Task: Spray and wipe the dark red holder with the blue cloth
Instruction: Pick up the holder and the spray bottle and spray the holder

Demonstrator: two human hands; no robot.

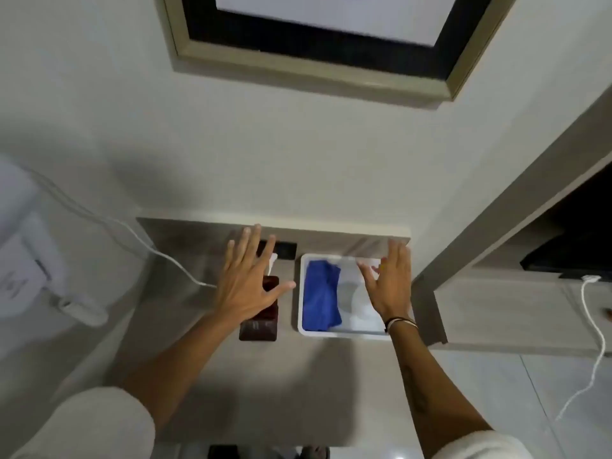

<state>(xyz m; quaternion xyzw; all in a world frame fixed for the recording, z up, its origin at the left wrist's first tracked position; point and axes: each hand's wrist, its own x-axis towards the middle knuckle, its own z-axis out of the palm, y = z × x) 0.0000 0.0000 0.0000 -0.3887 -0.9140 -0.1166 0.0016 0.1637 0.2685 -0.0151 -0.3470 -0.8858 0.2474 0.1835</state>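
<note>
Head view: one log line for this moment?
left hand open over dark red holder | right hand open over white tray | blue cloth in tray

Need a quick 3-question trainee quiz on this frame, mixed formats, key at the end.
1. True or false: the crumpled blue cloth lies inside the white rectangular plastic tray.
2. Which hand hovers over the dark red rectangular holder? A) left hand B) right hand
3. Fill in: both hands are spread open and hold ____.

Key: 1 true; 2 A; 3 nothing.
</note>
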